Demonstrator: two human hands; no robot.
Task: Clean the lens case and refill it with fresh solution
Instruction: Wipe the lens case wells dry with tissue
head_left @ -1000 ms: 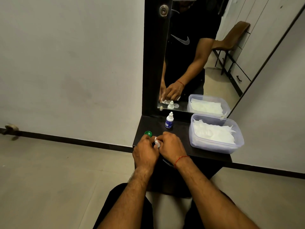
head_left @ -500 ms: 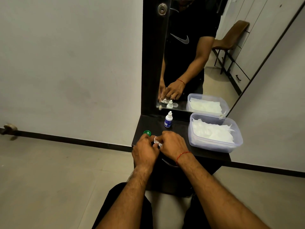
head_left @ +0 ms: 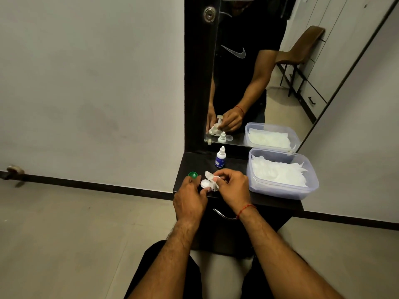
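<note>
Bare forearms, no sleeves in sight; a thin red thread bracelet (head_left: 246, 209) circles the right wrist, and dark black trousers (head_left: 164, 275) cover both legs below.

Pretty bare room tbh. Plain grey-white wall (head_left: 86, 83) with a dark skirting strip (head_left: 97, 184) along the bottom, pale tiled floor (head_left: 64, 244). There's a dark dresser unit (head_left: 278, 205) with 1 curved metal drawer handle (head_left: 223, 215) and a tall mirror (head_left: 269, 72) in a black frame with a round lock (head_left: 209, 14). The reflection shows 1 brown chair (head_left: 302, 46) and white cabinet doors (head_left: 330, 39). Dim, even light.
</note>
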